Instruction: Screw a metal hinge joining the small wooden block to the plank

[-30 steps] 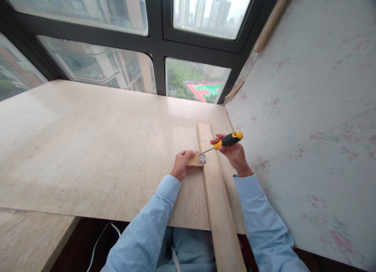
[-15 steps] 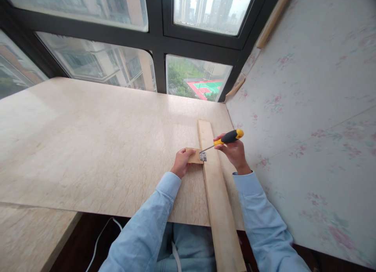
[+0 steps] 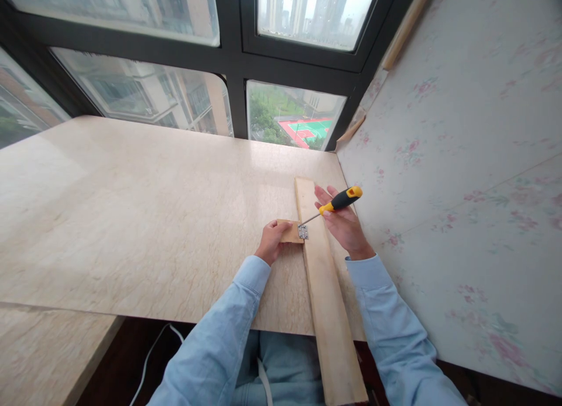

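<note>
My left hand (image 3: 273, 242) pinches a small wooden block (image 3: 290, 233), thumb on top, against the left edge of a long wooden board (image 3: 327, 289). A silver metal hinge (image 3: 302, 231) bridges the block and the board. My right hand (image 3: 345, 224) holds a yellow-and-black screwdriver (image 3: 342, 200) loosely, thumb against its handle and the other fingers stretched out. The screwdriver slants, its tip at the upper left part of the hinge. Whether a screw sits under the tip is too small to tell.
The board lies on a beige marble-patterned countertop (image 3: 144, 219) and juts past its front edge over my lap. A flowered wall (image 3: 461, 189) rises close on the right. Dark-framed windows (image 3: 237, 66) stand behind. A white cable (image 3: 147, 359) hangs at lower left.
The fingers of my right hand have uncurled from the screwdriver handle and spread. The handle end has risen slightly. My left hand, the block and the hinge stay put.
</note>
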A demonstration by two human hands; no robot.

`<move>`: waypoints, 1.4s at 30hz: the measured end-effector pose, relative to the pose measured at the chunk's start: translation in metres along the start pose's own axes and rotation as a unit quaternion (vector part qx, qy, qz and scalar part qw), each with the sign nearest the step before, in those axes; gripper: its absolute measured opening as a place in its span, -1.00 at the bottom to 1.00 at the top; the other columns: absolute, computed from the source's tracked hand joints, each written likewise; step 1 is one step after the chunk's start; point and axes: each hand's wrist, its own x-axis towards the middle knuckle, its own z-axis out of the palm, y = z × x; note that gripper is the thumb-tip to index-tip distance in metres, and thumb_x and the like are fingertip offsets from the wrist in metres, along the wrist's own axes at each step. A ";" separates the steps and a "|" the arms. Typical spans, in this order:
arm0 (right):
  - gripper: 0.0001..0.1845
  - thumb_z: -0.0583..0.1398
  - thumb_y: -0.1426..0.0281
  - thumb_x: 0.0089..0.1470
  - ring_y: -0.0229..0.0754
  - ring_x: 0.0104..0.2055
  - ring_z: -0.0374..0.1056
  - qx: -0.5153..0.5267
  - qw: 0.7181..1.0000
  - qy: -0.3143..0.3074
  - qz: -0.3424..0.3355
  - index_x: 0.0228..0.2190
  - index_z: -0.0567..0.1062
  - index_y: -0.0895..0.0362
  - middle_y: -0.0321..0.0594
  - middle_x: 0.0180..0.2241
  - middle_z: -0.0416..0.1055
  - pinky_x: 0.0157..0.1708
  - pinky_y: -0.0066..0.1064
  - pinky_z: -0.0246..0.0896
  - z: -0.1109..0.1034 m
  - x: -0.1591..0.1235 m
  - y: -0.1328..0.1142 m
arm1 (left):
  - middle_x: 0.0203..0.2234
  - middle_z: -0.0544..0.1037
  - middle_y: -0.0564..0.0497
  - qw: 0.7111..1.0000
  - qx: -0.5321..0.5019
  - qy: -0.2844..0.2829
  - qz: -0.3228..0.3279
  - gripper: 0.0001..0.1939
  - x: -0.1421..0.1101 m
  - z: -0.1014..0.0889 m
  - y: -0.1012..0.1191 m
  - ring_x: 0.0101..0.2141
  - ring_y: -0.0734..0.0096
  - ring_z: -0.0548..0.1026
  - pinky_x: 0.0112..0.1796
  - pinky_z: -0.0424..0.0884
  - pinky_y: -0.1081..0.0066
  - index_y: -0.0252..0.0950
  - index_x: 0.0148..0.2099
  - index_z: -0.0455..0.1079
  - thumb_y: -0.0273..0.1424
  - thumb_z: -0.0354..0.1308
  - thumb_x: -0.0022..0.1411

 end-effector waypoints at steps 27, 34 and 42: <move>-0.40 0.47 0.05 -0.29 -0.14 -0.30 0.44 -0.248 0.946 0.202 -0.048 -0.30 0.43 0.12 -0.20 -0.32 0.50 -0.18 -0.24 0.41 -0.011 0.007 0.015 | -0.44 0.54 -0.04 1.000 -0.008 -0.009 0.000 -0.71 -0.003 0.001 0.001 -0.47 0.39 0.49 -0.49 0.39 0.44 -0.38 -0.32 0.41 -0.42 0.38 -0.12; -0.37 0.40 0.21 -0.06 -0.09 0.26 0.25 -0.008 1.000 0.018 0.000 0.05 0.38 -0.06 -0.19 0.17 0.38 0.24 -0.11 0.17 -0.013 0.003 0.000 | -0.49 0.47 0.03 1.000 -0.011 -0.004 0.007 -0.68 -0.004 0.001 0.002 -0.48 0.44 0.45 -0.54 0.32 0.49 -0.36 -0.35 0.39 -0.34 0.38 -0.15; -0.52 0.51 0.27 -0.31 -0.08 -0.23 0.54 -0.126 0.976 0.176 -0.016 -0.32 0.53 0.16 -0.19 -0.35 0.59 -0.10 -0.18 0.44 -0.019 0.008 0.005 | -0.46 0.48 0.02 1.000 0.005 -0.002 0.024 -0.65 -0.004 0.000 -0.002 -0.44 0.41 0.45 -0.50 0.36 0.47 -0.35 -0.33 0.40 -0.28 0.38 -0.14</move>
